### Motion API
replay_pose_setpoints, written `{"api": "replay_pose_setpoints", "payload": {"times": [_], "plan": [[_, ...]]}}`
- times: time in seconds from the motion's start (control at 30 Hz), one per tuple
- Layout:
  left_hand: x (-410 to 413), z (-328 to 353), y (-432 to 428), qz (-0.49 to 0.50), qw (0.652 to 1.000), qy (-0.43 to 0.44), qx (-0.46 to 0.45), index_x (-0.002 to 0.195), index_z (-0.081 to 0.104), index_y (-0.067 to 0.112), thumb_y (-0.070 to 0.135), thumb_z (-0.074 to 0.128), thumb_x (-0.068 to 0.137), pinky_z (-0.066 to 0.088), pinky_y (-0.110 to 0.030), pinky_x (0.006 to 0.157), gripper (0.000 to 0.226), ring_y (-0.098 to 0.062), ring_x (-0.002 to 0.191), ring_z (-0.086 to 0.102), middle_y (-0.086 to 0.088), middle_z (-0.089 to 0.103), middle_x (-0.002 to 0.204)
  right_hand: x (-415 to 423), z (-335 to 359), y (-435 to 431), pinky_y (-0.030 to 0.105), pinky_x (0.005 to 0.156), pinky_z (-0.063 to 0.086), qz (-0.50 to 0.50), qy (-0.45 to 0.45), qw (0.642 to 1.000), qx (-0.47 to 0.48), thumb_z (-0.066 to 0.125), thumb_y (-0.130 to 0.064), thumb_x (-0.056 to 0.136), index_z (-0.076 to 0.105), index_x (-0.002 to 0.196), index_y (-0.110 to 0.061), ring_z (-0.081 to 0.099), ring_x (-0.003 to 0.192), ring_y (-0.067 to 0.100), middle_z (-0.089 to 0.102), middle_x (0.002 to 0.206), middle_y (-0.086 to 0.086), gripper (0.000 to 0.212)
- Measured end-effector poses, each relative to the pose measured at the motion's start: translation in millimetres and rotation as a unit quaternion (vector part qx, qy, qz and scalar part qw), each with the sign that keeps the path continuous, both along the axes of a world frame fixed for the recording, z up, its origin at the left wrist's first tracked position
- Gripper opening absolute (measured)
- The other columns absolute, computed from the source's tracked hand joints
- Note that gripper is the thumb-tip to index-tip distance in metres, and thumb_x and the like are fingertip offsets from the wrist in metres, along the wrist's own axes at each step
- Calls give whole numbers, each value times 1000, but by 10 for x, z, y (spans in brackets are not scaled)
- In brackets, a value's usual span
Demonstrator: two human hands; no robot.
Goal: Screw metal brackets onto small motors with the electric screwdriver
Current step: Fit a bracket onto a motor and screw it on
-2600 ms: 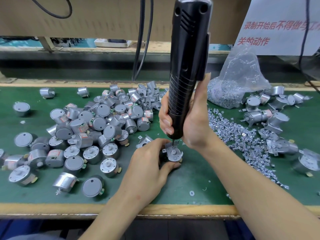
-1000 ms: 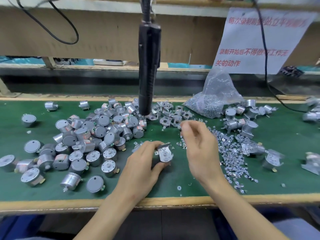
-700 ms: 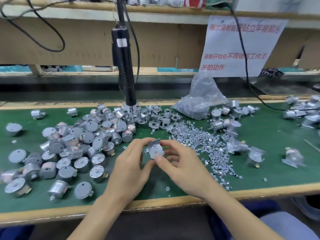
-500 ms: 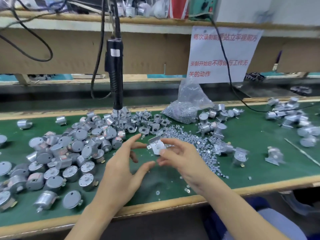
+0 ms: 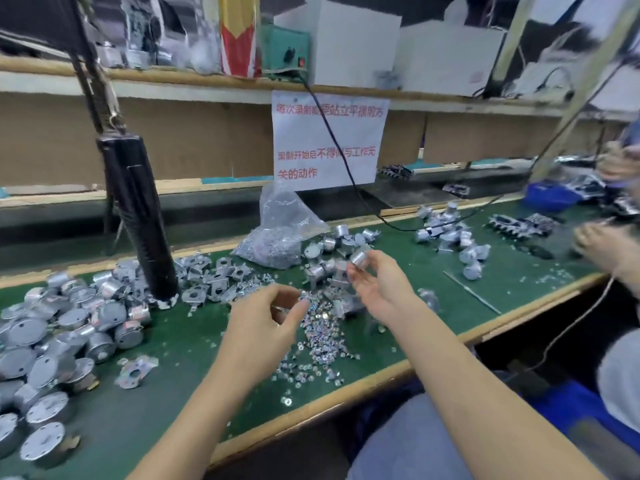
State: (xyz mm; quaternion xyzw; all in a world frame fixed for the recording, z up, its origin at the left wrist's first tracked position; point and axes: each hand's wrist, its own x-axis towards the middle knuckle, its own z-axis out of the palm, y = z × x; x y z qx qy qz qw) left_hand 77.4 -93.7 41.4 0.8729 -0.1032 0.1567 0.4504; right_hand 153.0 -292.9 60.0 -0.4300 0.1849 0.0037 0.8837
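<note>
Motor pinched in right hand fingertip grip, above worktop — small, stiff, smooth-sided, judged light but slippery; best taken across can sides. Left hand grip curled, contents not discernible. Screwdriver hung well left of grip.

One silver motor sat tilted, pinched in the right hand; bare motors lay heaped far left on the worktop, loose brackets piled mid-back, black screwdriver hung slanted between them
</note>
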Motion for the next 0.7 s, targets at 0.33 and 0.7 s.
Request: {"api": "replay_pose_setpoints", "payload": {"times": [0.33,0.7], "plan": [[96,21,-650,-53,997,36,34,105,65,32,48,64,90,49,-11,64,22,8,73,61,22,67,84,200,262,-311,37,85,61,-41,-151,987,44,40,-32,111,18,163,-19,70,91,30,64,131,19,57],[-521,71,722,223,947,38,230,111,60,25,51,56,90,52,-36,81,33,-18,97,63,7,67,101,-232,266,1596,19,99,39,299,-310,813,-391,76,-54,85,26,161,-33,47,134,3,49,151,-9,93]]}}
